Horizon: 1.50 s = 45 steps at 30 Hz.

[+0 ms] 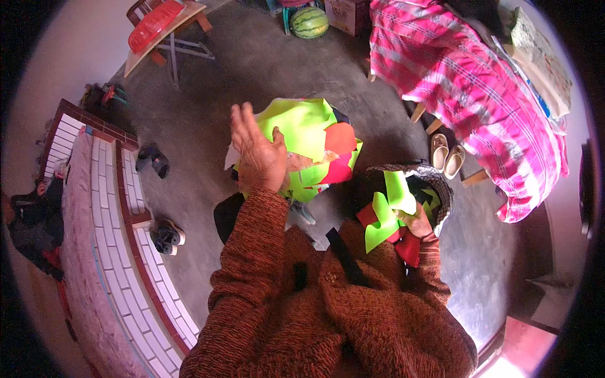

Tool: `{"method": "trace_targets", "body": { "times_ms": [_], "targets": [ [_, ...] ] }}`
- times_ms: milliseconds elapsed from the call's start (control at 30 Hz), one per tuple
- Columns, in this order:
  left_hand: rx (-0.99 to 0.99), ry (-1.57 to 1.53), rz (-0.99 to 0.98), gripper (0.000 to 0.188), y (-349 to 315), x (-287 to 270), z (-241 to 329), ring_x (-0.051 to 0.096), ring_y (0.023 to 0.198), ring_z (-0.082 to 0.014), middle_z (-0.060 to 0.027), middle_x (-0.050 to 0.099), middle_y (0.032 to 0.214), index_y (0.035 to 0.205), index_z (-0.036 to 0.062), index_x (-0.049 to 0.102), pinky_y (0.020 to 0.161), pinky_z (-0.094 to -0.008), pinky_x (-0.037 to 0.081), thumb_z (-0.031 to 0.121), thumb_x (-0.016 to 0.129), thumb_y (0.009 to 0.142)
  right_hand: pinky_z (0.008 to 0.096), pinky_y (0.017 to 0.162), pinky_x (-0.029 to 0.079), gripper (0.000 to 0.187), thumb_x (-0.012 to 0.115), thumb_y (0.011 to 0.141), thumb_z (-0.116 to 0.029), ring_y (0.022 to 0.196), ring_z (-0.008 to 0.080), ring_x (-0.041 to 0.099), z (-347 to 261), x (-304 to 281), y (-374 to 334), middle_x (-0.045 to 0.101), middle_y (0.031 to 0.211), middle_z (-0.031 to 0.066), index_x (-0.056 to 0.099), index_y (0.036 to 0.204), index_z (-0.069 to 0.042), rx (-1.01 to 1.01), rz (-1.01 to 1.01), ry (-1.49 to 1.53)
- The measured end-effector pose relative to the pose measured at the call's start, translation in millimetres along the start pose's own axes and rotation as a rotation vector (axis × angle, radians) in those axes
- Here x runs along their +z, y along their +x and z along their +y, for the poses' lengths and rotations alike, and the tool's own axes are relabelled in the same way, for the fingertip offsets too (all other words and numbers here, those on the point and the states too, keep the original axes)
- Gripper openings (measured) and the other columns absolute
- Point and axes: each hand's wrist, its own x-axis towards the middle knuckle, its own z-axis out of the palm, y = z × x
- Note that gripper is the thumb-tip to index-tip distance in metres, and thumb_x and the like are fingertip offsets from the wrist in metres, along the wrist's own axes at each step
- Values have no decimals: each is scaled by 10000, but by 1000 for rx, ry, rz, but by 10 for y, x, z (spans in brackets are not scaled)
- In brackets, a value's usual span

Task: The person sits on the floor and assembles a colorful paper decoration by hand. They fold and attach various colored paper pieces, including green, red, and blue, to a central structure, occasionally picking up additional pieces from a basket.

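A loose pile of cloth-like scraps lies in front of me at the middle, on a support mostly hidden beneath it. Its largest piece is a neon yellow-green sheet [299,129], with a rounded orange-red piece [340,137] and a deeper red piece [338,171] beside it. My left hand [259,151] is raised at the pile's left edge, fingers stretched out, thumb by the yellow-green sheet. Lower right, my right hand [417,223] grips neon yellow-green scraps [381,222]; red scraps [408,249] hang below it. That hand is at a checked-rim bag [445,196] with more scraps inside.
A bed or bench under a pink plaid cover [460,94] stands right, with pale shoes [447,155] beside it. Dark shoes [167,236] lie by the white-tiled brick ledge [116,208] at left. A watermelon [309,22] and a small table [165,39] are farther off.
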Motion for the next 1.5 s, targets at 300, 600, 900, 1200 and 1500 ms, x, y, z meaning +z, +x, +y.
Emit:
{"method": "trace_targets", "body": {
  "times_ms": [300,600,900,1200,1500],
  "targets": [
    [297,347,-415,474,-333,540,-352,202,1359,-278,-93,303,1435,1325,163,408,1033,-629,130,351,457,893,272,800,448,333,702,802,-125,897,121,559,49,5,51,632,985,20,585,1096,-22,-9,112,169],
    [181,-910,-741,269,-1220,325,577,595,763,-278,-113,612,798,810,50,620,705,-373,443,278,726,714,268,808,452,372,713,776,-76,907,115,567,100,100,44,624,1006,-2,584,1125,-53,-3,210,495],
    [237,-781,-860,262,-1696,433,659,594,846,-290,-150,606,889,954,37,631,750,-362,458,218,675,770,270,751,476,313,704,780,-62,850,117,586,-3,174,81,629,965,0,598,1075,-68,-22,311,522],
    [-542,-1422,-947,300,-1226,124,327,596,878,-145,-84,646,976,1104,-26,576,798,-277,458,115,534,843,212,530,397,145,631,856,-189,604,79,492,-159,279,93,643,792,41,594,915,-61,86,246,478],
    [-536,-1331,-651,372,-555,-65,17,570,944,-151,-78,608,1043,1164,-5,539,828,-293,454,145,591,827,210,515,384,156,635,851,-205,580,80,493,-10,215,68,633,765,37,597,890,-59,71,287,363]
  ]
}}
